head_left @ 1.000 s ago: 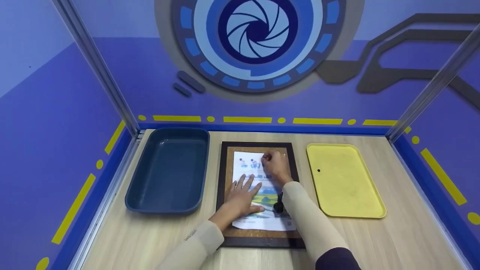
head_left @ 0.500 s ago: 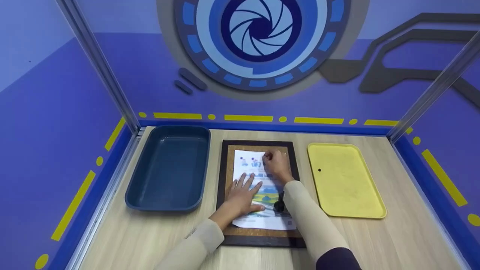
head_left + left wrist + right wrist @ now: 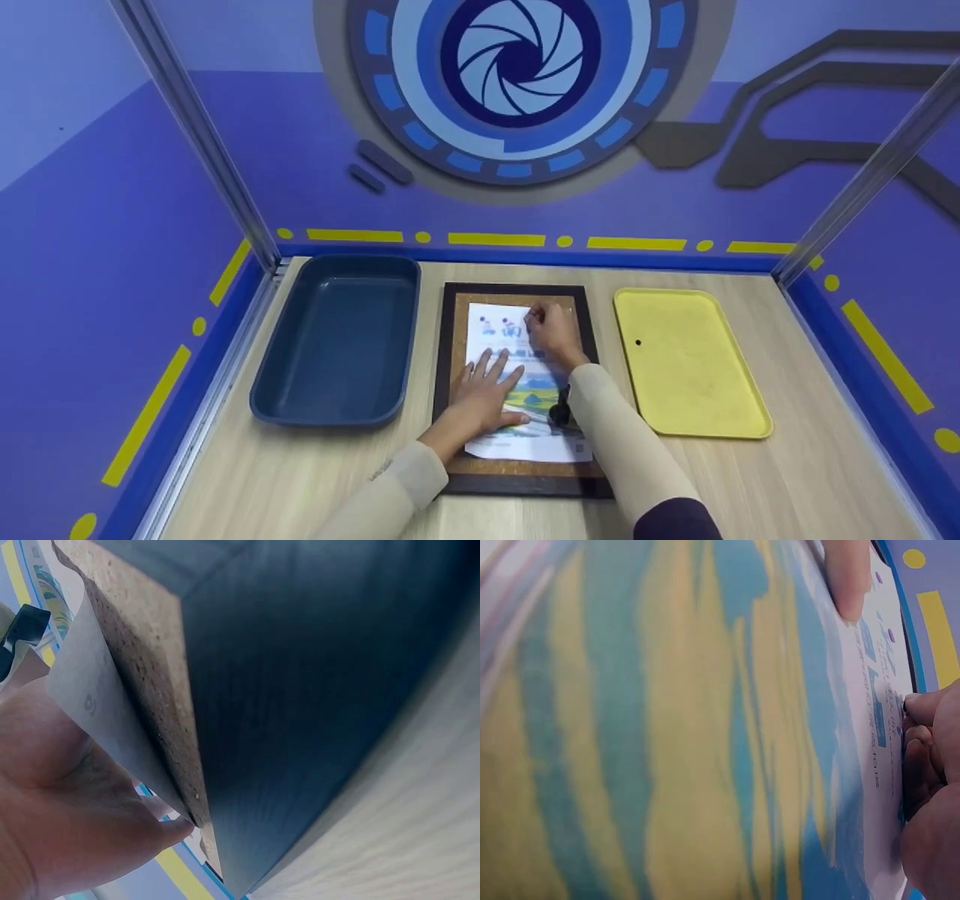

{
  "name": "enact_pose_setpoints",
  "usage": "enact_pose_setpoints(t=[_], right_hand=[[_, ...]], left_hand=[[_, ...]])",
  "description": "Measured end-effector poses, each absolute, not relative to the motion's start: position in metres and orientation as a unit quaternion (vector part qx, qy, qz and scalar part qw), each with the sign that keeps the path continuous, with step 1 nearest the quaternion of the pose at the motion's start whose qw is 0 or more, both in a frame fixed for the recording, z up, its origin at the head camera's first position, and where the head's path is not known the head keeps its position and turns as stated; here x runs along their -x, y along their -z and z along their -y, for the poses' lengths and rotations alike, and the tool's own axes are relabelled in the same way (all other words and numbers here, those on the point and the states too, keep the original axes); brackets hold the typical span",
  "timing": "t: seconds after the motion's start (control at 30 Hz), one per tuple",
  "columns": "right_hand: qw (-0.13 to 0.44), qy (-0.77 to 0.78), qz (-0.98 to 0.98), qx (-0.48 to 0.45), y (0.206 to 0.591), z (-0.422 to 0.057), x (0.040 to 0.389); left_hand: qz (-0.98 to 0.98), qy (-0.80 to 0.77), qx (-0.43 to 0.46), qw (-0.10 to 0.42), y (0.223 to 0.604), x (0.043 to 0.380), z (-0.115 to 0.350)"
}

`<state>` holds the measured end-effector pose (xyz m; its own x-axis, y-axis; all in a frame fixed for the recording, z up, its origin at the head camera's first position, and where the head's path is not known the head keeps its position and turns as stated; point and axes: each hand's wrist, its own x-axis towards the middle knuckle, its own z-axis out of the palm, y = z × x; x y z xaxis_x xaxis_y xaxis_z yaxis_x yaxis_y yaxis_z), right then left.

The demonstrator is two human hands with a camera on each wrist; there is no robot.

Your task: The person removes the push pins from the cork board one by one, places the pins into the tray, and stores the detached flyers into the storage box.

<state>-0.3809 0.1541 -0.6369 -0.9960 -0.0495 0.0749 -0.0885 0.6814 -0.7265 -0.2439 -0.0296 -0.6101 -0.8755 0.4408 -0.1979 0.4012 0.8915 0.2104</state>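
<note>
A: How is it laid out?
B: On the wood-grain surface [image 3: 817,420], a dark-framed corkboard [image 3: 514,289] lies between a blue tray [image 3: 405,367] and a yellow tray [image 3: 694,360]. The printed sheet [image 3: 538,386] lies on the cork.
A: And the hands?
B: The left hand [image 3: 480,397] is spread over the sheet, fingers apart, gripping nothing. The right hand [image 3: 553,328] is at the sheet's top, fingers curled in; I can't tell whether they pinch anything.
A: Any advice?
B: It looks like pinning the top edge. I'd press the paper flat first, since the left wrist view shows an edge standing off the cork, then push straight down, level with the two purple push pins [image 3: 505,320].
A: Anything readable?
B: One large blue character, "南" [image 3: 511,330]. The other print is too small or covered, and I see no brand.
</note>
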Motion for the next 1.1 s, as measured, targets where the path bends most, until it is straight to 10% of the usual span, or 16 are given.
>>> enact_pose_setpoints(t=[1.1], right_hand=[[0.051,-0.396,0.898,-0.186,0.596,-0.200,0.363]], left_hand=[[-0.965,-0.075,-0.221,0.118,0.608,0.243,0.030]])
